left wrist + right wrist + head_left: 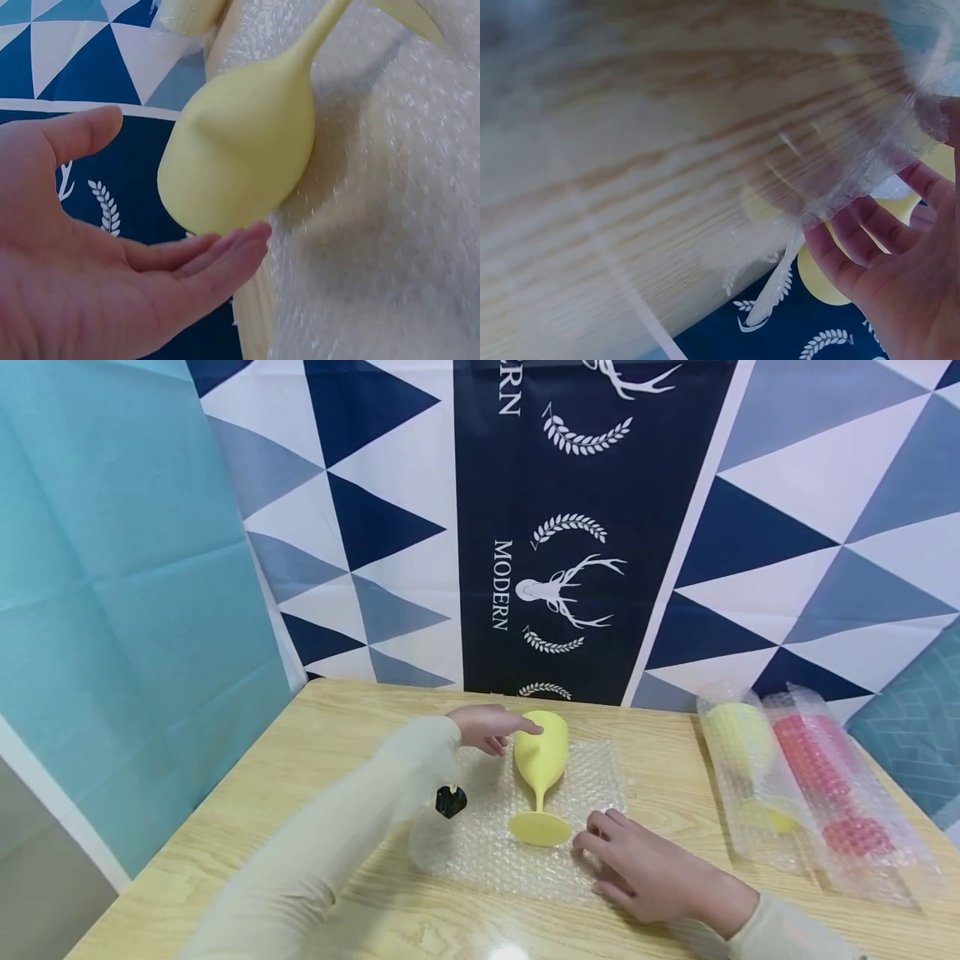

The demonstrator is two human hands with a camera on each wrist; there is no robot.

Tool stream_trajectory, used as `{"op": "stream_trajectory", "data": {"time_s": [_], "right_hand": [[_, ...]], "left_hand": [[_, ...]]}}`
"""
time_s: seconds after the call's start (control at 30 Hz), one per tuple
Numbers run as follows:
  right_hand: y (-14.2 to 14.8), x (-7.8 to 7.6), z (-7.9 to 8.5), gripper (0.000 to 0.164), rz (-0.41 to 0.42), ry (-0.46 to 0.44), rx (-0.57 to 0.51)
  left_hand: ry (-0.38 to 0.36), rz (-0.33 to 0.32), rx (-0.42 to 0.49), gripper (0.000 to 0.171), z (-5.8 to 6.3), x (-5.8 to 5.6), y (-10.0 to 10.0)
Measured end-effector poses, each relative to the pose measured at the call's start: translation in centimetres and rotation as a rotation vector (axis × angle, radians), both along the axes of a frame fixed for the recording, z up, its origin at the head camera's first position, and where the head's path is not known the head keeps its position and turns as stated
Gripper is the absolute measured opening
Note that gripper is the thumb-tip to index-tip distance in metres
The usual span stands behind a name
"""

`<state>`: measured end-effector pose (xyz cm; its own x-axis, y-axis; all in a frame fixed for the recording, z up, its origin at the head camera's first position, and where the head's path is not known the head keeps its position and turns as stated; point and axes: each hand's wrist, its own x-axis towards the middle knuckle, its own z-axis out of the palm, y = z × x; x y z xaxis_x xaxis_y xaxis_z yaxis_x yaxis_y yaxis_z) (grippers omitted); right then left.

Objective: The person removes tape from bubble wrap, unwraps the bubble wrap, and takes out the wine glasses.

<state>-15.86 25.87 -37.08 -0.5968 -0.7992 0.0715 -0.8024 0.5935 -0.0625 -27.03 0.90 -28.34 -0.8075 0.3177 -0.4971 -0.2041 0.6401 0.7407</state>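
Observation:
A yellow goblet (542, 752) lies on its side over a sheet of bubble wrap (480, 860), its round foot toward me. Beside the bowl is my left hand (491, 727), thumb apart from the other fingers. In the left wrist view, the fingertips (251, 244) of that hand are right at the end of the goblet's bowl (240, 142), while its palm stays bare. My right hand (645, 868) holds the near right edge of the bubble wrap with bent fingers, close to the foot. The right wrist view shows the fingers (877, 225) along the wrap's crinkled edge (847, 187).
At the right of the wooden table (360, 718) lie two wrapped goblets, a yellow one (742, 743) and a red one (813, 760), side by side. A patterned cloth (390, 527) hangs behind the table, and a turquoise cloth (135, 568) hangs at the left.

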Motion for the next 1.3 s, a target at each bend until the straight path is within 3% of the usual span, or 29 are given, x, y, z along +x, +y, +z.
{"op": "stream_trajectory", "data": {"time_s": [0.13,0.33,0.47,0.73,1.03,1.3], "right_hand": [[-0.1,0.0,0.0,0.035,-0.003,-0.009,0.032],[-0.3,0.0,-0.3,0.038,0.033,0.078,0.03],[-0.3,0.2,-0.5,0.038,0.041,0.087,0.034],[-0.2,0.3,-0.6,0.037,0.048,0.085,0.022],[0.1,0.3,-0.6,0.037,0.032,0.078,0.005],[0.4,0.5,-0.4,0.035,0.03,0.058,-0.009]], "left_hand": [[0.004,0.071,0.002,0.076,-0.2,-0.1,0.9],[0.009,0.169,0.009,0.072,-0.6,-0.7,1.9],[-0.016,0.229,0.046,0.07,-1.0,-1.0,2.5],[-0.029,0.292,0.041,0.065,-1.7,-1.3,3.5],[-0.098,0.399,0.163,0.072,-1.8,-1.0,3.9],[-0.155,0.404,0.224,0.079,-2.2,-1.5,4.2]]}}
